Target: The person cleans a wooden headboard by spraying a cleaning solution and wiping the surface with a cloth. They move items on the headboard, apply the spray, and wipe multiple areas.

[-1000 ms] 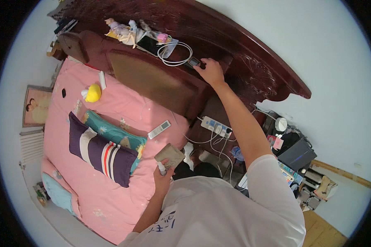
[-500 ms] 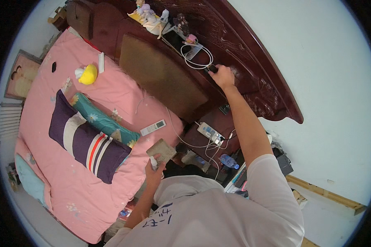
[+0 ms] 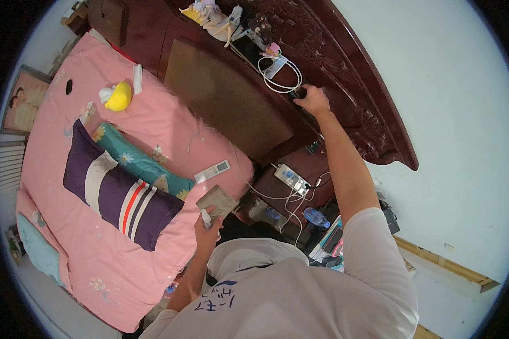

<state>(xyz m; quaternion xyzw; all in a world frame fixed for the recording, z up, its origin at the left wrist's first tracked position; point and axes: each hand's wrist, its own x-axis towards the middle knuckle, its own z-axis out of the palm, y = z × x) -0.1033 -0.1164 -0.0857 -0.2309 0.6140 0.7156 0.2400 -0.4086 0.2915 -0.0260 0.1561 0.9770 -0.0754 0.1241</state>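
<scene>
My left hand, low beside the bed, is closed round a small white-capped bottle. A flat grey-beige square that looks like a folded cloth is in the same hand. My right arm stretches up to the headboard ledge, where my right hand pinches a small dark object whose kind I cannot make out. Touching or just beside those fingers lies a coiled white cable. Farther left on the ledge are a dark phone-like slab and several figurines.
A carved dark wood headboard runs along the wall. Below it, a bedside top holds a white power strip with cables and a plastic bottle. On the pink bed lie a striped pillow, a remote and a yellow plush.
The view has shifted slightly. My right hand stays at the ledge by the cable coil, turned a little, and my left hand keeps its hold on the bottle and the square.
</scene>
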